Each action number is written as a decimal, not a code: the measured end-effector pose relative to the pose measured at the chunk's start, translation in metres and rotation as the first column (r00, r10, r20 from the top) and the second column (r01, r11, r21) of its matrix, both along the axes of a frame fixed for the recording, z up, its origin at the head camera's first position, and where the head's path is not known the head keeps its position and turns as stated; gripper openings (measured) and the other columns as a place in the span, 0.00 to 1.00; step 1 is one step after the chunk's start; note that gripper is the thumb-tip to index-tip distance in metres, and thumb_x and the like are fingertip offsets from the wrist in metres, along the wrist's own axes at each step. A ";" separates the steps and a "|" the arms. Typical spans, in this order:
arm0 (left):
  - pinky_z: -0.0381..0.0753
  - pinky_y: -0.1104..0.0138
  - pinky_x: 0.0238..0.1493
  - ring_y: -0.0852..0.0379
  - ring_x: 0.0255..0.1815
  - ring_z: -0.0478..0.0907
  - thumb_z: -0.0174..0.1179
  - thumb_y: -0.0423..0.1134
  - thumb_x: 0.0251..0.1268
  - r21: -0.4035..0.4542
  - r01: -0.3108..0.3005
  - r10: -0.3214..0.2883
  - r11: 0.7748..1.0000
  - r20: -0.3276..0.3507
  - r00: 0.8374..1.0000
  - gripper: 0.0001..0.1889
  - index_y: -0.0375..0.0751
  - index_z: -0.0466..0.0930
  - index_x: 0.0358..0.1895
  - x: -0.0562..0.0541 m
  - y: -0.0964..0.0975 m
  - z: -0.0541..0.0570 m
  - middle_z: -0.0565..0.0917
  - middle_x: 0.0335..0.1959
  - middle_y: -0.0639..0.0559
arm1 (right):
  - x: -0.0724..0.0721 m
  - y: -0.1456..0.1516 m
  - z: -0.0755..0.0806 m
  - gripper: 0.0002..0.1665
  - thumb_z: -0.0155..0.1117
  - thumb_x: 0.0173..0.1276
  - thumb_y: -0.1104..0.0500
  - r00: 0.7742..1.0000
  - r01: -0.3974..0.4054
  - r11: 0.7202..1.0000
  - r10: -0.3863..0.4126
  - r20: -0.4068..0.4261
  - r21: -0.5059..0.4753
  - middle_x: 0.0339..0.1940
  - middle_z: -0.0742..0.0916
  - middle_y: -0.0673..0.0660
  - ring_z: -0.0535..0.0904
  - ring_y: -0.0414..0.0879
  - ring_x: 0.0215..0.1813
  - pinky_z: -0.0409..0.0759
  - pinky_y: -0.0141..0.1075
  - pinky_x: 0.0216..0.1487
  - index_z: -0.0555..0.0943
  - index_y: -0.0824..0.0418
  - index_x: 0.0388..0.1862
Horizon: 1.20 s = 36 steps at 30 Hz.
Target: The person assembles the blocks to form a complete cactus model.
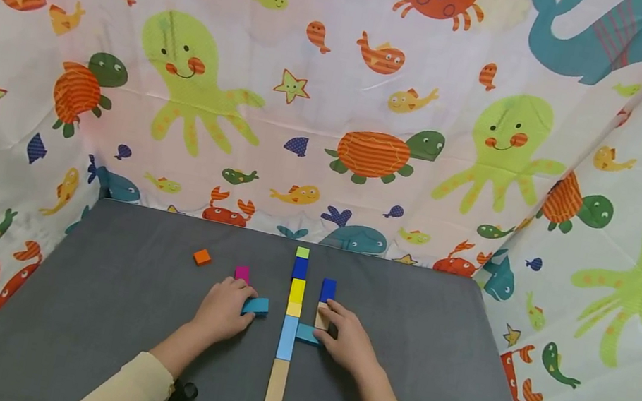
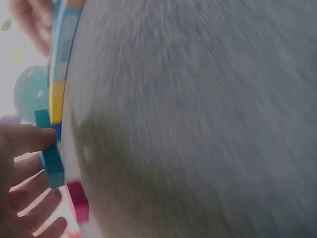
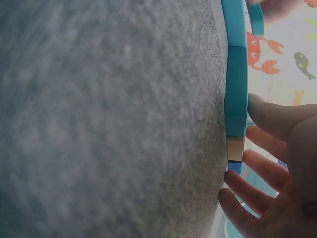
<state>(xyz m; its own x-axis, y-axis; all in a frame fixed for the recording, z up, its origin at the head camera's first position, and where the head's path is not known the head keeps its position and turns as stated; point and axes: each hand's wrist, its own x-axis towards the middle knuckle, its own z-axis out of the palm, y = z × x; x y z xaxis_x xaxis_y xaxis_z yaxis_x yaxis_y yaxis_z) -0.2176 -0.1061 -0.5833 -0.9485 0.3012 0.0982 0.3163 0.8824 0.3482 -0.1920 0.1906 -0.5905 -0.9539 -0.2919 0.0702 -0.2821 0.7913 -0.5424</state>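
Observation:
My left hand (image 1: 221, 308) pinches a teal block (image 1: 257, 305) between thumb and fingers, apart from the row of blocks on its right. In the left wrist view the held teal block (image 2: 51, 161) is tilted. My right hand (image 1: 350, 342) touches a second teal block (image 1: 307, 333) with its thumb; this block lies crosswise against the light blue block (image 1: 287, 338) of the row. The other fingers of that hand are extended beside a plain wood block (image 1: 323, 315), which has a blue block (image 1: 328, 290) at its far end.
Down the middle of the grey table (image 1: 115, 307) runs the row: a tan block (image 1: 276, 387) nearest, then light blue, yellow (image 1: 297, 289), dark blue (image 1: 300, 268) and green (image 1: 302, 252). A pink block (image 1: 242, 273) sits beyond the left hand, with an orange block (image 1: 202, 257) farther left.

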 end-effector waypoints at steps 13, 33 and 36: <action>0.67 0.42 0.70 0.42 0.61 0.74 0.74 0.44 0.66 -0.138 0.024 -0.038 0.990 -0.101 0.994 0.18 0.44 0.88 0.56 -0.017 0.037 -0.005 0.87 0.55 0.47 | 0.000 0.000 -0.005 0.32 0.72 0.75 0.51 1.000 0.009 1.000 -0.008 -0.007 0.013 0.80 0.75 0.60 0.70 0.63 0.79 0.71 0.60 0.74 0.79 0.58 0.74; 0.69 0.39 0.68 0.38 0.65 0.72 0.70 0.55 0.67 0.073 0.011 -0.002 0.997 -0.119 0.993 0.28 0.44 0.85 0.64 -0.025 0.017 -0.014 0.80 0.64 0.42 | -0.002 0.001 0.001 0.33 0.72 0.75 0.51 1.000 0.006 0.999 -0.007 0.029 0.040 0.81 0.74 0.59 0.70 0.62 0.80 0.70 0.60 0.75 0.78 0.58 0.75; 0.68 0.38 0.70 0.36 0.67 0.70 0.69 0.53 0.67 0.104 -0.028 0.040 0.994 -0.116 0.992 0.29 0.42 0.82 0.67 -0.027 0.006 -0.015 0.78 0.67 0.40 | -0.002 0.000 0.001 0.33 0.72 0.74 0.51 1.000 0.005 0.999 -0.006 0.024 0.039 0.81 0.74 0.60 0.70 0.63 0.79 0.70 0.61 0.75 0.79 0.58 0.75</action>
